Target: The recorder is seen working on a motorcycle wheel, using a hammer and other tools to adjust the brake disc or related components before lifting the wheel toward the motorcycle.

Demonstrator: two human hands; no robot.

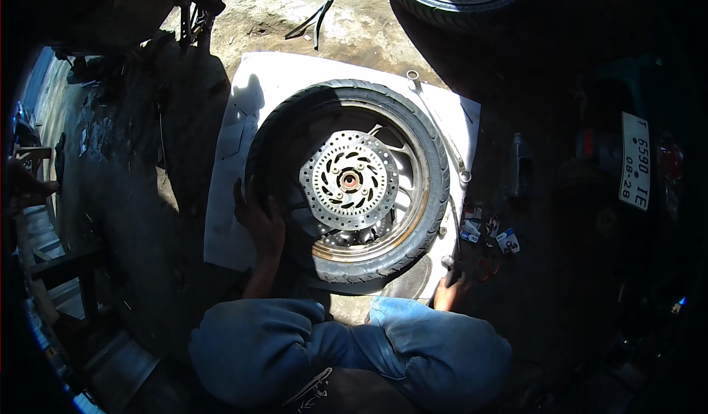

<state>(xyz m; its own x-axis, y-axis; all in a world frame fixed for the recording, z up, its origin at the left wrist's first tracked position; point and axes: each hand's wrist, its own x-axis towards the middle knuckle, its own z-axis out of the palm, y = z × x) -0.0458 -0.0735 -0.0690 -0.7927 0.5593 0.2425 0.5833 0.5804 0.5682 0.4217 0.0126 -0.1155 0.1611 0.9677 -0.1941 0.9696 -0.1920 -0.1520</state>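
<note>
A motorcycle wheel (435, 156) lies flat in front of me, its black tyre around a spoked rim. A drilled brake disc (387, 159) sits at its middle, facing up. My left hand (259, 226) is at the tyre's near left edge, fingers spread and partly in shadow. At the near right, my right hand (447, 292) is low beside the tyre, close to a small shiny metal piece (448, 261). Its fingers are dark, and whether they hold that piece cannot be made out. A long ring spanner (439, 123) lies along the tyre's right side.
The wheel rests on a white sheet (225, 230). Right of it are several small packets (507, 241), orange-handled scissors or pliers (487, 269) and a bottle (518, 167). Another wheel (461, 5) and dark strips (324, 8) lie at the far side. A number plate (635, 162) shows at right.
</note>
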